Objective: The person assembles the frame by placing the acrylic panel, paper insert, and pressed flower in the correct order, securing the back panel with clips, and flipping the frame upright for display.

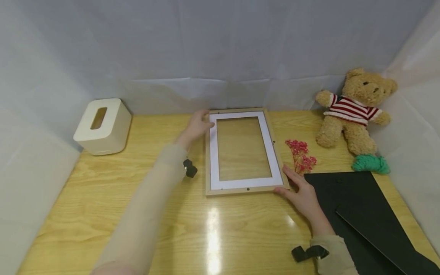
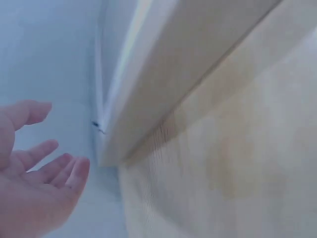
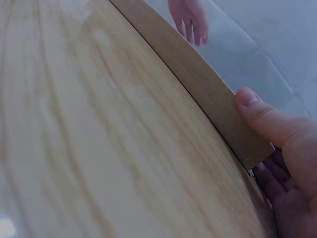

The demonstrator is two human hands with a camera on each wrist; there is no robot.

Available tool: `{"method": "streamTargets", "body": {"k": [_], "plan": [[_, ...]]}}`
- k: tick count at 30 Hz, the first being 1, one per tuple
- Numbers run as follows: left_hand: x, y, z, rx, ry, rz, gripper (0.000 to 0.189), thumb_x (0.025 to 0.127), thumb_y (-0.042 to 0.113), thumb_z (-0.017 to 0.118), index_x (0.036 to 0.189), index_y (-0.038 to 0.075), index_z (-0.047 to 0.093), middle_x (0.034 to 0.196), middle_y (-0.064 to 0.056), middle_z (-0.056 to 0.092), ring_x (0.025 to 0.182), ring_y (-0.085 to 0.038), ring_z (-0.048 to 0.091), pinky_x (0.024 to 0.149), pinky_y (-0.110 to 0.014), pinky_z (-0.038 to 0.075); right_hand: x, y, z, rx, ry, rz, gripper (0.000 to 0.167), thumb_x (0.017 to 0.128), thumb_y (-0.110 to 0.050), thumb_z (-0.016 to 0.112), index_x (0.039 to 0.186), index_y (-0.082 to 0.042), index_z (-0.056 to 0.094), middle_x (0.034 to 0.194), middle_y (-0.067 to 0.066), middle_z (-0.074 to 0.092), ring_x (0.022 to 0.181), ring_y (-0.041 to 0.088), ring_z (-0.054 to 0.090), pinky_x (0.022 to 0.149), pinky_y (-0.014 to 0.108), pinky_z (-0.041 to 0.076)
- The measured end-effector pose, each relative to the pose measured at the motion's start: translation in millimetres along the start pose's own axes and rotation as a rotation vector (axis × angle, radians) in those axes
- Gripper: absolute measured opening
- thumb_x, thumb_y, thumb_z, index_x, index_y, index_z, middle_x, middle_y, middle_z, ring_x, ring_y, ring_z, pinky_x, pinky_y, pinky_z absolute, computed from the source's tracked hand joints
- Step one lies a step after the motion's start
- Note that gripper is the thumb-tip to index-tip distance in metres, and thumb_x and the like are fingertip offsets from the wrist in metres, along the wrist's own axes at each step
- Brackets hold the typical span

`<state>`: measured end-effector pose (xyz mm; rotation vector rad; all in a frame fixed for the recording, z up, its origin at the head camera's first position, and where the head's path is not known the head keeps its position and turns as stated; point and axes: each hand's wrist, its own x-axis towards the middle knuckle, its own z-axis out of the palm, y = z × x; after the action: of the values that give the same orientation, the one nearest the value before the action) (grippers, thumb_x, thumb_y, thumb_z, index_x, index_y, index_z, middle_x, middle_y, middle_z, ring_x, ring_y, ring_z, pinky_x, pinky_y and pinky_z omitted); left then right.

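A light wooden picture frame lies flat on the table, with a white mat inside; wood grain shows through the mat's opening. At the frame's far left corner is my left hand. In the left wrist view its fingers are loosely bent and spread, with a gap between them and the frame. My right hand holds the near right corner. Its thumb presses the near side, and the other fingers go round the corner, partly hidden behind it.
Pink dried flowers lie right of the frame. Beyond them are a teddy bear and green yarn. Black boards overlap at the near right. A white tissue box stands far left. White sheeting walls the back and sides.
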<state>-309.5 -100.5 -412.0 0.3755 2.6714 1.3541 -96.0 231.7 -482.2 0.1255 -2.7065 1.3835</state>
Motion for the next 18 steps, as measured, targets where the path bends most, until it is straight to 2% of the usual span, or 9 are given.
{"method": "streamTargets", "body": {"k": [5,8,11,14,18], "plan": [[-46.9,-1.1,3.9,-0.146,0.029,0.039,0.061,0.092,0.014,0.061,0.145,0.0,0.033,0.147,-0.019,0.034,0.131,-0.035,0.035,0.106,-0.047,0.036,-0.4,-1.0,-0.2,0.003,0.001,-0.014,0.073,0.078,-0.025,0.079,0.141,-0.008,0.047,0.146,0.012,0.042,0.131,0.031,0.041,0.089,0.001,0.033],[-76.9,-2.0,8.5,-0.224,0.053,0.064,0.064,0.091,0.012,0.062,0.146,0.0,0.03,0.148,-0.018,0.033,0.132,-0.034,0.034,0.107,-0.045,0.036,-0.5,-0.9,-0.1,0.004,-0.001,-0.017,0.073,0.078,-0.025,0.079,0.141,-0.008,0.047,0.146,0.013,0.042,0.13,0.031,0.042,0.089,0.001,0.034],[-103.3,-4.8,14.7,-0.286,0.049,0.073,0.07,0.091,0.011,0.063,0.148,0.001,0.025,0.15,-0.019,0.029,0.134,-0.034,0.032,0.108,-0.046,0.034,-1.0,-1.0,-0.5,0.0,-0.003,-0.013,0.073,0.078,-0.025,0.079,0.142,-0.009,0.047,0.146,0.012,0.042,0.13,0.03,0.042,0.089,0.001,0.034],[-125.0,-9.4,22.9,-0.326,0.031,0.063,0.074,0.09,0.011,0.065,0.15,0.002,0.021,0.151,-0.02,0.026,0.135,-0.035,0.031,0.109,-0.047,0.032,-1.0,-1.3,-0.7,-0.007,-0.004,-0.007,0.073,0.079,-0.026,0.079,0.142,-0.009,0.046,0.146,0.012,0.042,0.13,0.031,0.041,0.089,0.0,0.033],[-148.1,-13.8,30.9,-0.376,0.004,0.004,0.076,0.09,0.012,0.066,0.15,0.004,0.02,0.152,-0.02,0.025,0.136,-0.036,0.029,0.11,-0.047,0.03,-0.7,-1.7,-0.2,-0.016,-0.006,-0.01,0.073,0.079,-0.026,0.078,0.142,-0.008,0.046,0.146,0.013,0.041,0.13,0.031,0.041,0.088,-0.001,0.032]]}}
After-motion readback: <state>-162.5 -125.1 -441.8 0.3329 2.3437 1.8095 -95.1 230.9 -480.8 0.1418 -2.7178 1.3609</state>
